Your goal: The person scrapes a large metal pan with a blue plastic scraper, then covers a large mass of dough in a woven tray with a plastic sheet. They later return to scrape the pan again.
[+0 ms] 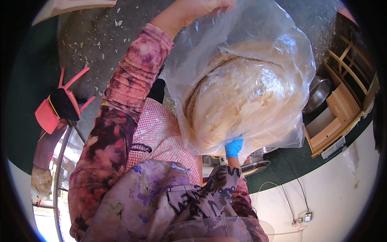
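A large clear plastic bag (282,24) spreads over a round woven basket (191,94) in front of me. Inside the basket lies a heap of pale, cream-coloured stuff (246,97); its kind I cannot make out. My bare left hand (215,6) is at the top edge of the view, closed on the bag's far part, with some fingers cut off by the frame. At the near side of the bag is my right hand (234,148) in a blue glove. It touches the bag low down by the basket, its fingers hidden by plastic.
To the left stands a pink chair (47,116) with a black cloth on it. At the right are a metal bowl (317,94) and a wooden box frame (334,117). Pale scraps (118,23) dot the grey floor. Wires (288,169) run along the wall.
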A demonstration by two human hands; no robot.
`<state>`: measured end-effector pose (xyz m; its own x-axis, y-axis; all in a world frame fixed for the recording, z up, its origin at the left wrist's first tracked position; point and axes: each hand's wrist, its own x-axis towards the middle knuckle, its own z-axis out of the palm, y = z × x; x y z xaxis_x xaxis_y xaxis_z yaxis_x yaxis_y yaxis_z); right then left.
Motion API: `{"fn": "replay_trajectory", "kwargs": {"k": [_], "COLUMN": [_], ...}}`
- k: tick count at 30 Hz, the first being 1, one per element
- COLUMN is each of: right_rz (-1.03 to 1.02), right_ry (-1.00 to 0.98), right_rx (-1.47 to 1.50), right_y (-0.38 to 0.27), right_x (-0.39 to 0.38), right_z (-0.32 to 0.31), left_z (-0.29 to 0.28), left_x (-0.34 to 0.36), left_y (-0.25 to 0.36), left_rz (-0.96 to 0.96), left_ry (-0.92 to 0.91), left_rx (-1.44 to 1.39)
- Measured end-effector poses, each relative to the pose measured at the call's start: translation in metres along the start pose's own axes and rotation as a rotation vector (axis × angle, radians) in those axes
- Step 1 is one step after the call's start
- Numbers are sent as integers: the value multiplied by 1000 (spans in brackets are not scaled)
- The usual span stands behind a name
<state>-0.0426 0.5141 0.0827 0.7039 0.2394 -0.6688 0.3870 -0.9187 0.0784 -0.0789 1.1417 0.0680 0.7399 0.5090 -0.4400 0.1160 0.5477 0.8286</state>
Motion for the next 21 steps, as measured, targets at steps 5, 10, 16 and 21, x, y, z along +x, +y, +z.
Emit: {"fn": "replay_trajectory", "kwargs": {"k": [5, 10, 16, 21], "right_rz": [-75, -71, -53, -160], "right_ry": [62, 118, 46, 105], "right_rx": [28, -23, 293, 13], "right_y": [-12, -44, -65, -58], "right_x": [4, 0, 3, 6], "right_z": [-4, -23, -38, -30], "left_z": [11, 21, 61, 49], "left_x": [-1, -21, -34, -53], "left_y": [-3, 9, 44, 54], "left_rz": [248, 214, 146, 110], "left_ry": [-46, -360, -64, -96], "left_rx": [-439, -480, -409, 249]}}
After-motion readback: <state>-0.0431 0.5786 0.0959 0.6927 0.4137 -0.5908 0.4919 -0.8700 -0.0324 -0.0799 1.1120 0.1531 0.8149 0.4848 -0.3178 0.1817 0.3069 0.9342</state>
